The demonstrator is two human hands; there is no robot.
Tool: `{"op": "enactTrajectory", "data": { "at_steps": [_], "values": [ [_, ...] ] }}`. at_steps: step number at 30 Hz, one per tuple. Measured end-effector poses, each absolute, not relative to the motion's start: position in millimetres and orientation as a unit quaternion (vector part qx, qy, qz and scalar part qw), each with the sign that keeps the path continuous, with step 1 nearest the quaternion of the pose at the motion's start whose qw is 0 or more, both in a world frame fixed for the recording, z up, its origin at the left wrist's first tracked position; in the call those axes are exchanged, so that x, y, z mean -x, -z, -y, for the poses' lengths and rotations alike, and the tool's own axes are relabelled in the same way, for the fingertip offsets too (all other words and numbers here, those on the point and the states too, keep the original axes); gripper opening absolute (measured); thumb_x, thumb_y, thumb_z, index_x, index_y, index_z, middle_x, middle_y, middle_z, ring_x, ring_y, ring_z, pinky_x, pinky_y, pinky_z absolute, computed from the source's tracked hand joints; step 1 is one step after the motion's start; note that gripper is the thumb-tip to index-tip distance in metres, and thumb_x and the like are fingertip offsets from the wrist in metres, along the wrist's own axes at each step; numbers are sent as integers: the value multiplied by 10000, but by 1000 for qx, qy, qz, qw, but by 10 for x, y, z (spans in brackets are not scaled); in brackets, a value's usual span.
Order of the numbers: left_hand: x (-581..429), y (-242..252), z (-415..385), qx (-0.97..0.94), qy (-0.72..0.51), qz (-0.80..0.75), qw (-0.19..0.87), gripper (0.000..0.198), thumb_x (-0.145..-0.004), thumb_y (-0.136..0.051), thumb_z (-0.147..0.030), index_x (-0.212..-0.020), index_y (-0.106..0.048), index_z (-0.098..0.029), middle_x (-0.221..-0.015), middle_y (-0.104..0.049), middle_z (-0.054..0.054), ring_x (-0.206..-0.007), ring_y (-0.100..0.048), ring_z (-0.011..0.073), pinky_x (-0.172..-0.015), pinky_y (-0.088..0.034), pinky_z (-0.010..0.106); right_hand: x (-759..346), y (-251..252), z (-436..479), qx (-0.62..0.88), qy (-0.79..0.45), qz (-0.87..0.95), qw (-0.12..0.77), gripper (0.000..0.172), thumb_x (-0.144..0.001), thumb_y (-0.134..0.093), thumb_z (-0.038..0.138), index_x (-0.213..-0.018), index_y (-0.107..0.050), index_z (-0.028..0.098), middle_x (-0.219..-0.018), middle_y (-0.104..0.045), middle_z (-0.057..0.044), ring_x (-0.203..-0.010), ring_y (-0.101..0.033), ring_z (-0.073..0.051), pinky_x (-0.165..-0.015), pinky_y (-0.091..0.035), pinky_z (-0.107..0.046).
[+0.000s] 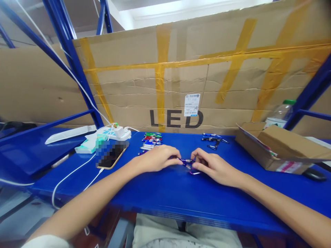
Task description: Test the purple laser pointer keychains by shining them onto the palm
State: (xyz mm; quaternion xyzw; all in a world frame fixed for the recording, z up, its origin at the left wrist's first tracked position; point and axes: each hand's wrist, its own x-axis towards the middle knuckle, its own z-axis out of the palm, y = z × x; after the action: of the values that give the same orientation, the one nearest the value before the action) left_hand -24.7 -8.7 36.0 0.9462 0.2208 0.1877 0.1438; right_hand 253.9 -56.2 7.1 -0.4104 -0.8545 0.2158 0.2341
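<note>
Purple pens [186, 161] lie between my two hands over the blue table. My left hand [161, 158] pinches the left end of a purple pen, thumb and fingers together. From the other side, my right hand [210, 165] closes its fingers on the right end of the purple pens. A purple carabiner-like clip [194, 172] shows just below my right fingertips. Beyond my left hand is a row of green, red, blue and white pens [152, 140]. Several black and blue pens [213, 139] rest beyond my right hand.
An open cardboard box [274, 148] stands at the right, with a green-capped bottle [281, 112] behind it. At the left are a phone [112, 155], a tissue pack [86, 146], and a power strip [124, 135] with white cables. Taped cardboard [129, 89] walls the table's back.
</note>
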Motion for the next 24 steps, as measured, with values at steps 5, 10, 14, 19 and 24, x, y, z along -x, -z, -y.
{"op": "enactTrajectory", "data": {
  "at_steps": [5, 10, 14, 19, 24],
  "values": [
    [720, -581, 191, -937, -93, -304, 141, 344, -1080, -593, -504, -1051, -783, -220, -1023, -770, 63, -943, -707, 251, -831, -470, 318, -2603, 27, 443, 368, -133, 894, 218, 383, -1140, -424, 498, -1293, -686, 265, -1225, -666, -116, -1155, -613, -283, -1042, -495, -462],
    [1246, -510, 331, -910, -68, -392, 112, 338, -1091, -570, -488, -1039, -757, -211, -1053, -744, 56, -984, -697, 252, -892, -473, 331, -2589, 66, 423, 365, -120, 901, 202, 422, -1135, -454, 486, -1488, -620, 326, -1411, -604, -113, -1276, -537, -316, -1129, -442, -527],
    [1442, -406, 285, -895, -39, -443, 47, 255, -1082, -591, -422, -1089, -739, -214, -1108, -720, 66, -1040, -690, 275, -933, -479, 361, -2566, 64, 413, 353, -127, 904, 204, 413, -1132, -470, 473, -1484, -612, 311, -1452, -626, -102, -1293, -535, -323, -1140, -429, -534],
    [1371, -356, 184, -881, -12, -470, -51, 199, -1063, -628, -354, -1132, -717, -191, -1124, -699, 97, -1077, -676, 311, -908, -496, 384, -2579, 80, 388, 353, -139, 902, 205, 302, -1135, -472, 457, -1244, -675, 261, -1284, -688, -95, -1188, -572, -298, -1063, -467, -489],
    [1309, -341, 175, -891, -38, -447, -72, 241, -1034, -682, -340, -1229, -677, -198, -1222, -660, 103, -1123, -644, 308, -935, -497, 394, -2574, 67, 397, 357, -136, 903, 195, 308, -1135, -481, 452, -1296, -662, 261, -1273, -672, -100, -1170, -563, -295, -1053, -458, -491]
  ]
}}
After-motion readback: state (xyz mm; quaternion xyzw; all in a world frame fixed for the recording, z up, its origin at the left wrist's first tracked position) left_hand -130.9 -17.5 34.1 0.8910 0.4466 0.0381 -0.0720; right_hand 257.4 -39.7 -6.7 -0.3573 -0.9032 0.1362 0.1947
